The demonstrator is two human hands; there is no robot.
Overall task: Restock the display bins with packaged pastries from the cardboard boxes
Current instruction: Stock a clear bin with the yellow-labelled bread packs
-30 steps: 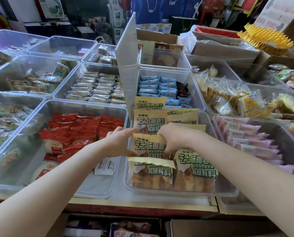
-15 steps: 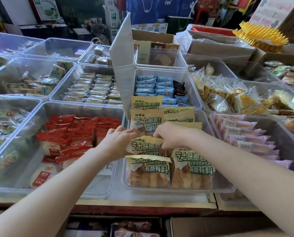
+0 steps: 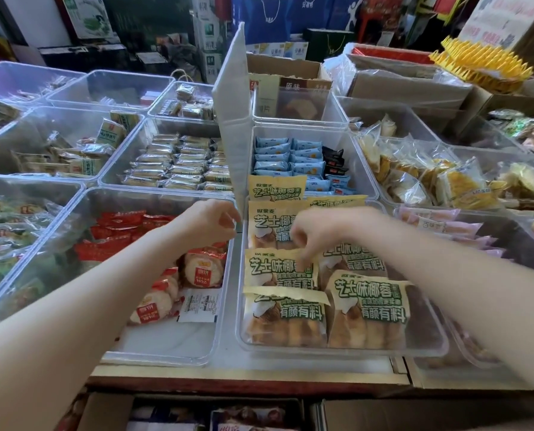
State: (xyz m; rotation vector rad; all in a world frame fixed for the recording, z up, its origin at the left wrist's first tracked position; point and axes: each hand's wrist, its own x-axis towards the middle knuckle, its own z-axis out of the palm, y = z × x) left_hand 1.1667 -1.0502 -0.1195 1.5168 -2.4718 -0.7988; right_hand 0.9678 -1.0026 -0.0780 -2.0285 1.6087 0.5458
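A clear display bin (image 3: 337, 351) at the table's front holds several yellow packaged pastries (image 3: 371, 301) with green lettering, standing in overlapping rows. My right hand (image 3: 318, 234) hovers over the middle of that bin, blurred, fingers apart and pointing down, one fingertip touching the top of a yellow packet (image 3: 278, 269). My left hand (image 3: 209, 223) is loosely curled with nothing in it, above the wall between this bin and the red-packet bin (image 3: 166, 357). Open cardboard boxes (image 3: 110, 412) with more packets sit below the table's front edge.
Clear bins cover the table: red packets (image 3: 125, 225) and round pastries (image 3: 200, 269) to the left, blue packets (image 3: 275, 154) behind, pink packets (image 3: 446, 225) to the right. A white panel (image 3: 234, 119) stands upright behind the left hand. Cardboard boxes (image 3: 408, 85) stand at the back right.
Both hands have let go of the middle yellow packet. The left hand has drawn back to the left over the bin wall. The right hand has lifted slightly.
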